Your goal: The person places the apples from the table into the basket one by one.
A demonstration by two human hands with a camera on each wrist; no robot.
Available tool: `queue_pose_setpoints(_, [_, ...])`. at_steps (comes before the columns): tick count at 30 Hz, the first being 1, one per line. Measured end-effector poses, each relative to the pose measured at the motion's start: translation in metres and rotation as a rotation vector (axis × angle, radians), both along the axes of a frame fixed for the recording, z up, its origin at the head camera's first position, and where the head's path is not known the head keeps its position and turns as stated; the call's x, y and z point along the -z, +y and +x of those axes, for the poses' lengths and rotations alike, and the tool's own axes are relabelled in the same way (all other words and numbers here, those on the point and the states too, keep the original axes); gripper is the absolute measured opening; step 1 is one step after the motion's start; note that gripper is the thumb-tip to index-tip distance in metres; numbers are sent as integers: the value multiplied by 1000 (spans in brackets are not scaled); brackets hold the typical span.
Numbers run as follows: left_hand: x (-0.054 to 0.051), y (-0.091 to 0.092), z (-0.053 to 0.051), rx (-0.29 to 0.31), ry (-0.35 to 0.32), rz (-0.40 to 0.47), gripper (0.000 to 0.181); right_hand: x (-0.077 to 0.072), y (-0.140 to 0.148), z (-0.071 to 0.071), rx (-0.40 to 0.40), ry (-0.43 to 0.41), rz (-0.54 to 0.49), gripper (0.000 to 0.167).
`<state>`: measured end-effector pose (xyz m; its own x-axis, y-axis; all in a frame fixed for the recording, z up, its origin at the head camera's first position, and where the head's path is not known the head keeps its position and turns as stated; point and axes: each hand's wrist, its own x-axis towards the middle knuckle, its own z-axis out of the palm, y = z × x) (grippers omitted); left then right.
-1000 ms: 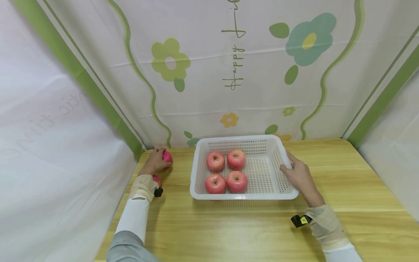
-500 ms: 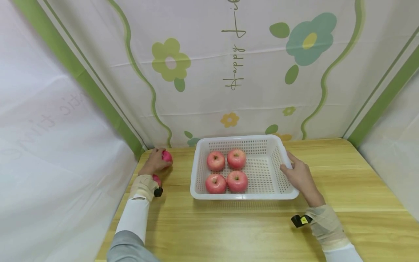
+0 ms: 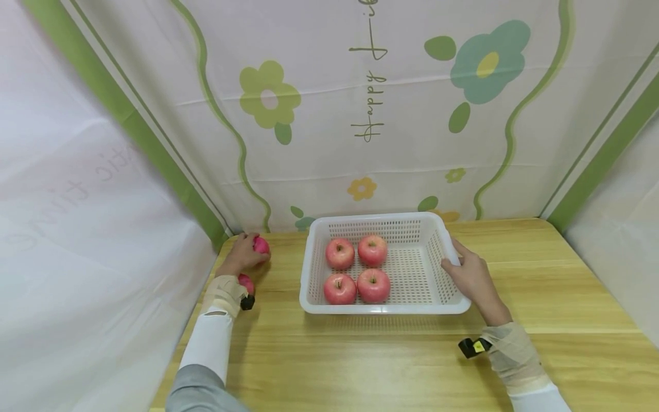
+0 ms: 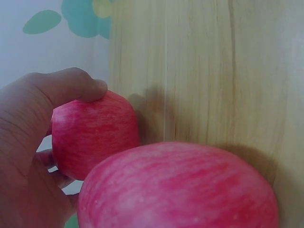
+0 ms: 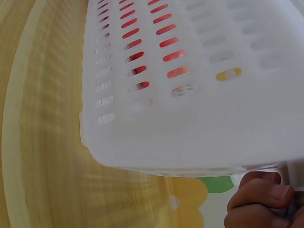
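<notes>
Around a pink-red apple (image 3: 261, 245) at the table's far left corner, my left hand (image 3: 244, 256) curls its thumb and fingers; the left wrist view shows that apple (image 4: 95, 135) in its grasp. A second apple (image 3: 246, 283) lies beside the left wrist, large in front in the left wrist view (image 4: 180, 190). My right hand (image 3: 473, 279) grips the right rim of a white perforated basket (image 3: 383, 309), thumb over the rim; the right wrist view shows curled fingers (image 5: 259, 202) under the rim. Several apples (image 3: 373, 285) sit in the basket's left half.
The wooden table (image 3: 381, 366) ends at a white curtain (image 3: 329, 143) with flower prints behind the basket. Another curtain (image 3: 103, 229) stands close along the left side, near the left arm, and one (image 3: 623, 212) on the right.
My left hand and the apple in it have shifted very slightly left. The basket, its apples and my right hand look the same.
</notes>
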<state>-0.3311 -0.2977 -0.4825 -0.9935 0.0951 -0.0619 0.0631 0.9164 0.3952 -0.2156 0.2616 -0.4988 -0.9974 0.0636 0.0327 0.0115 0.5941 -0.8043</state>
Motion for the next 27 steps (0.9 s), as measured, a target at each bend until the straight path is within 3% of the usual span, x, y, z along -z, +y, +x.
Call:
queue_pose_setpoints(16, [-12, -1, 5, 41, 77, -26, 82, 0, 1, 0, -5, 7, -1, 72])
queue_pose_setpoints(27, [-30, 5, 7, 68, 131, -91, 80, -4, 1, 1, -4, -9, 8, 73])
